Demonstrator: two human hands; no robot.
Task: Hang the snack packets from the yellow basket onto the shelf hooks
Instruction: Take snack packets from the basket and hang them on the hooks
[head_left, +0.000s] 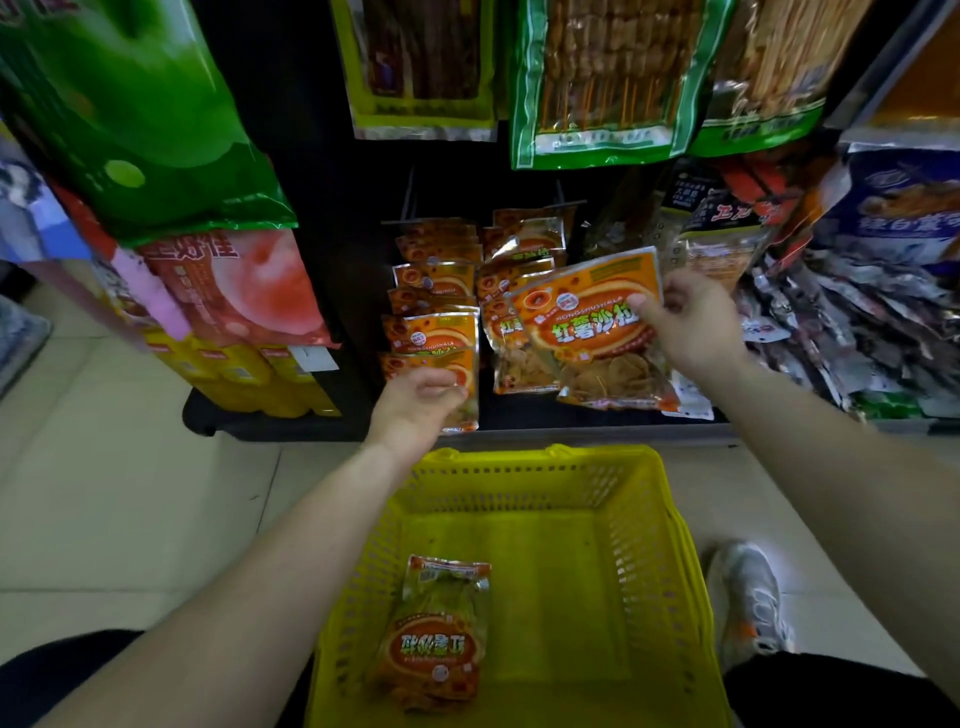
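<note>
A yellow basket (670, 519) stands on the floor below me with one orange snack packet (436, 634) lying in its left part. My right hand (691, 322) pinches the upper right edge of another orange snack packet (587, 332), held tilted in front of the right column of hanging orange packets (524, 244). My left hand (415, 405) grips the lowest packet of the left hanging column (434, 332), its fingers curled over the packet's bottom. The shelf hooks (410, 208) show dimly above the two columns.
Large green snack bags (597, 78) hang above the hooks. A green and pink bag stack (208, 218) juts out at the left. Loose dark packets (857, 322) pile at the right. A grey shoe (748, 597) rests on the tiled floor beside the basket.
</note>
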